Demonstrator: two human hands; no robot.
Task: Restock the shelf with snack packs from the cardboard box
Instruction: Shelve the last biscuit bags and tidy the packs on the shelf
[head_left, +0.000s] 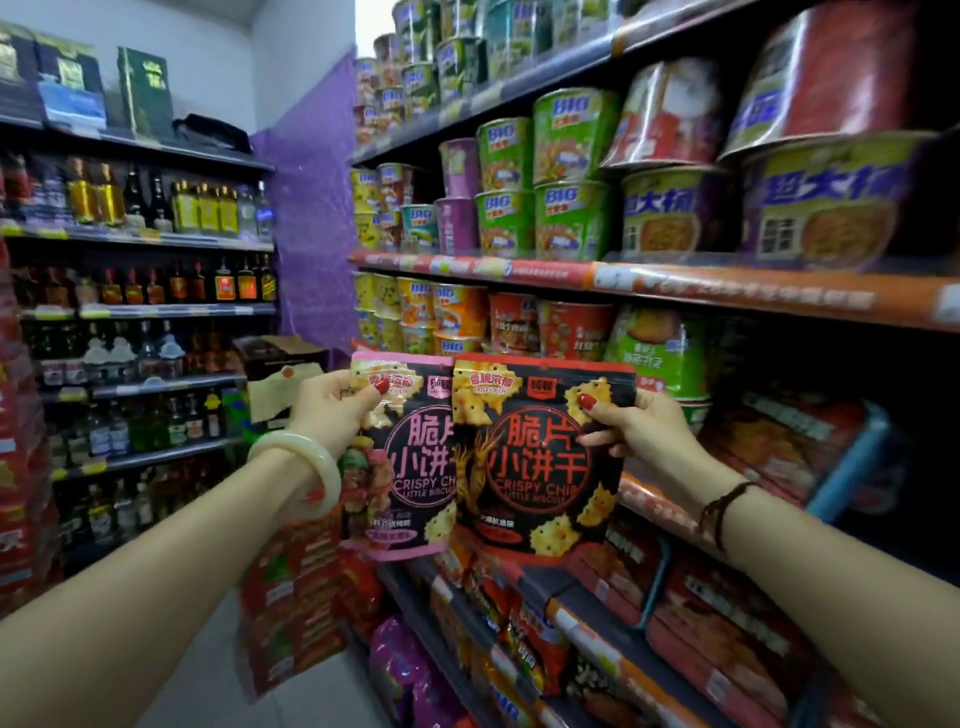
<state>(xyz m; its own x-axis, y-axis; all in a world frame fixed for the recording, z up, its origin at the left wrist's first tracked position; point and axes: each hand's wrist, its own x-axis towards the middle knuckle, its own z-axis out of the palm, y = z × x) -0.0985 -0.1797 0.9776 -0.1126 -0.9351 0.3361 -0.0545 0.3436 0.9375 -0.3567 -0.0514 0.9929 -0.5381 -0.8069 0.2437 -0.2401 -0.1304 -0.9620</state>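
**Two snack packs held before the shelf.** The pink-edged pack (400, 467) is pinched near its upper left corner by the left hand (327, 410), with the thumb laid on the front. The red-edged pack (535, 457) is pinched at its upper right edge by the right hand (639, 431). Both are held upright in front of the shelf (727, 291) of cup noodles (571, 223), and the red-edged pack overlaps the other's right side. A pale bangle (327, 473) is worn on the left wrist.

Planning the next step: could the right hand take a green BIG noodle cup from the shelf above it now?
Probably not: the right hand grips the red-edged snack pack, so it is occupied. The green cups stand unblocked at the shelf front, though.
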